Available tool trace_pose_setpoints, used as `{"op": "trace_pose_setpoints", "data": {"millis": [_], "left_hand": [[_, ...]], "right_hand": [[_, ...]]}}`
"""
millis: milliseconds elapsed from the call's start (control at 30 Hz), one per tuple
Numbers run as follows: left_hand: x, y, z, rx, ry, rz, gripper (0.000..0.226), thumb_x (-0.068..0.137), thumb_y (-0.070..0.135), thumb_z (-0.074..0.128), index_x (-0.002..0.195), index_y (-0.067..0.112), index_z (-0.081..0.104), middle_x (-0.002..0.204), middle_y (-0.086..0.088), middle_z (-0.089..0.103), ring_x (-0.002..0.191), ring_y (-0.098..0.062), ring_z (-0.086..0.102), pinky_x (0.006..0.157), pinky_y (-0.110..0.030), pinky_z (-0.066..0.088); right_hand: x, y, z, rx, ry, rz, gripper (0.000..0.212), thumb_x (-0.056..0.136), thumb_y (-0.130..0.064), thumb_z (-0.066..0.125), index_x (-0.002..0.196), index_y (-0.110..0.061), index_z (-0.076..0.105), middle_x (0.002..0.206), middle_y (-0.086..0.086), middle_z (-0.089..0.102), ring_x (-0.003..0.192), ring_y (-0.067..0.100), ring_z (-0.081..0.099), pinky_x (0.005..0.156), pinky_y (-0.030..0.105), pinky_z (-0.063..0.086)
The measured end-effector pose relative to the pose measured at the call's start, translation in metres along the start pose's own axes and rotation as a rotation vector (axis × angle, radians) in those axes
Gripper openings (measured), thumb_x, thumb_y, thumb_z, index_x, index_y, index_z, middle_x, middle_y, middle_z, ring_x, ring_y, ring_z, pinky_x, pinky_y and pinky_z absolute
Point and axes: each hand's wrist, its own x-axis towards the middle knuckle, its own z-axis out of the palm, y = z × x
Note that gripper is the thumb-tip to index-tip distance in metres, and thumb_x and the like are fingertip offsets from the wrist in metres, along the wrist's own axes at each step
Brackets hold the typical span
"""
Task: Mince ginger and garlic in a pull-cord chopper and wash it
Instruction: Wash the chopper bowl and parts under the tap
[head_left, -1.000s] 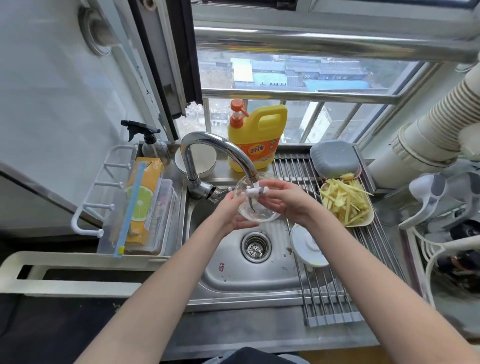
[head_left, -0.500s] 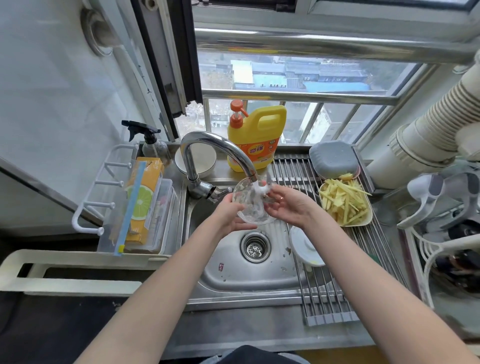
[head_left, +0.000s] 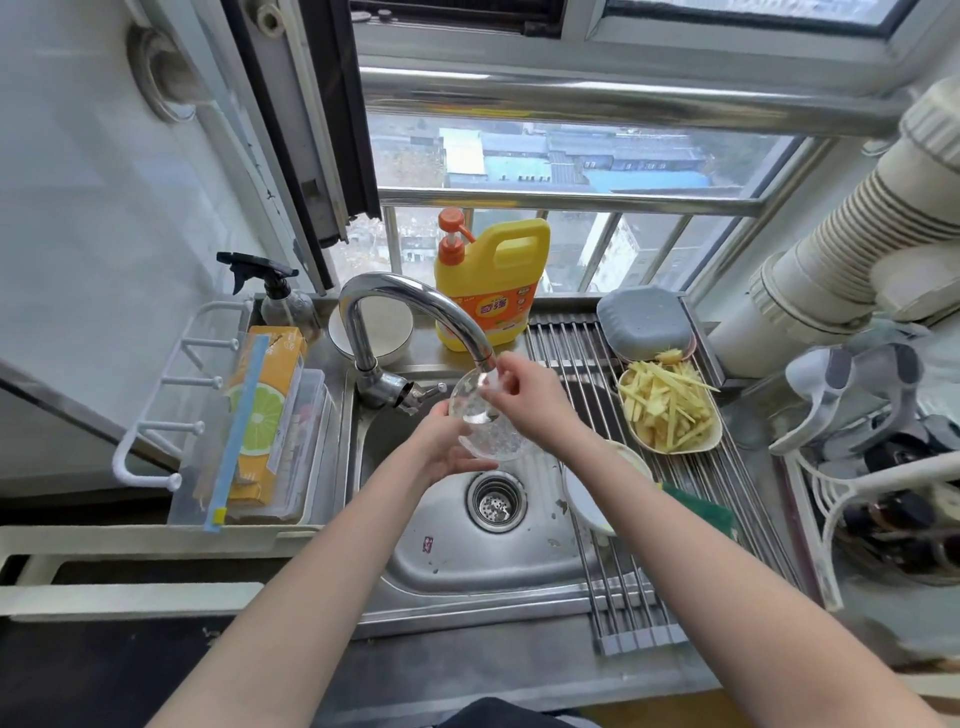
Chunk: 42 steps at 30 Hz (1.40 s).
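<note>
Tilted further upright than a second ago: chopper bowl (head_left: 485, 423) now stood almost on edge under the faucet (head_left: 415, 312) spout, open side turned toward the right, where a moment back it lay flatter beneath the same spout. Small white blade piece no longer laid across the bowl's mouth as it was a second ago; now lifted to just under the spout tip. Taken as rinsing well under way, with each part passed through the stream in turn; washing stage, not yet finished.

Left of the spout tip and below it: left hand (head_left: 441, 447), fingers curled under the bowl's lower rim, cupping and holding it over the sink (head_left: 467, 561), above the drain (head_left: 495, 503).

Directly under the spout: bowl clear, round, beaded with droplets, no mince visible inside. Water stream itself hard to make out, possibly running.

Just right of the spout tip: right hand (head_left: 524, 400), fingertips pinched on something small and white, probably the blade piece, though too blurred to be sure.

Further right of the faucet, on the drying rack (head_left: 571, 353): white lid-like dish (head_left: 587, 499) near the sink edge, and a plate of ginger strips (head_left: 667, 408) beyond.
</note>
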Motion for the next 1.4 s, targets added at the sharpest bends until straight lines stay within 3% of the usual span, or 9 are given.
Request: {"op": "trace_pose_setpoints", "data": {"millis": [233,433,667,933,1067,1133,1233,1300,1400], "left_hand": [[0.001,-0.005,-0.001,-0.095,-0.03,0.001,0.053,0.09,-0.012,0.03,0.132,0.018,0.039,0.136,-0.019,0.044,0.097,-0.047,0.061,0.056,-0.048,0.059],[0.005,0.001,0.0,-0.107,0.013,0.03,0.04,0.095,-0.002,0.042,0.13,0.016,0.039,0.134,-0.02,0.049,0.087,-0.042,0.063,0.051,-0.043,0.057],[0.01,0.005,0.005,-0.059,0.07,0.037,0.048,0.089,-0.017,0.033,0.117,0.022,0.037,0.13,-0.011,0.041,0.097,-0.045,0.058,0.046,-0.045,0.056],[0.008,0.001,0.001,0.014,0.074,0.016,0.047,0.086,-0.014,0.05,0.119,0.017,0.041,0.129,-0.015,0.048,0.094,-0.042,0.063,0.049,-0.044,0.057],[0.006,-0.003,0.0,0.006,0.078,0.009,0.05,0.087,-0.015,0.047,0.121,0.02,0.04,0.129,-0.015,0.047,0.097,-0.042,0.061,0.052,-0.048,0.058],[0.008,-0.005,-0.001,0.012,0.089,0.011,0.055,0.085,-0.019,0.042,0.123,0.021,0.041,0.131,-0.015,0.044,0.105,-0.045,0.057,0.053,-0.049,0.058],[0.011,-0.008,0.001,-0.02,0.096,0.008,0.068,0.078,-0.025,0.031,0.126,0.021,0.041,0.132,-0.014,0.041,0.112,-0.047,0.05,0.056,-0.052,0.057],[0.012,-0.012,0.005,-0.086,0.061,-0.018,0.068,0.076,-0.025,0.027,0.125,0.02,0.042,0.129,-0.015,0.045,0.105,-0.043,0.055,0.054,-0.049,0.058],[0.012,-0.018,0.008,-0.164,-0.005,-0.101,0.056,0.084,-0.02,0.03,0.126,0.015,0.045,0.115,-0.021,0.057,0.088,-0.039,0.064,0.05,-0.037,0.057]], "right_hand": [[-0.006,0.005,-0.003,-0.074,0.103,-0.188,0.009,0.092,-0.007,0.056,0.087,-0.005,0.063,0.083,0.007,0.05,0.075,0.02,0.048,0.068,0.032,0.04],[-0.015,0.009,-0.015,-0.064,0.107,-0.257,0.014,0.086,0.005,0.059,0.09,-0.004,0.068,0.087,0.0,0.053,0.069,0.006,0.048,0.065,0.015,0.039],[-0.02,0.053,-0.063,0.228,0.52,0.068,0.009,0.089,-0.011,0.062,0.096,-0.017,0.062,0.083,-0.01,0.063,0.07,-0.006,0.059,0.058,0.007,0.046],[0.033,0.114,-0.067,-0.289,0.186,0.25,0.017,0.086,0.001,0.054,0.088,-0.009,0.067,0.088,0.01,0.067,0.08,0.022,0.058,0.066,0.026,0.039],[0.035,0.12,-0.043,-0.332,0.208,0.343,0.023,0.091,0.001,0.042,0.089,-0.013,0.061,0.094,0.01,0.064,0.063,0.013,0.051,0.049,0.022,0.036],[0.035,0.112,-0.041,-0.393,0.226,0.337,0.024,0.089,0.0,0.045,0.1,-0.01,0.063,0.104,0.011,0.065,0.08,0.024,0.057,0.061,0.027,0.042],[0.027,0.09,-0.029,-0.234,0.359,0.173,0.023,0.092,-0.011,0.051,0.113,-0.012,0.06,0.114,0.006,0.063,0.105,0.025,0.057,0.082,0.031,0.046],[0.018,0.069,-0.014,0.002,0.235,0.132,0.033,0.094,-0.03,0.053,0.123,-0.017,0.052,0.117,0.002,0.06,0.105,0.022,0.058,0.088,0.035,0.048],[0.022,0.048,-0.001,0.014,-0.033,0.276,0.044,0.092,-0.029,0.051,0.134,-0.026,0.041,0.128,0.004,0.055,0.096,0.027,0.063,0.069,0.039,0.057]]}}
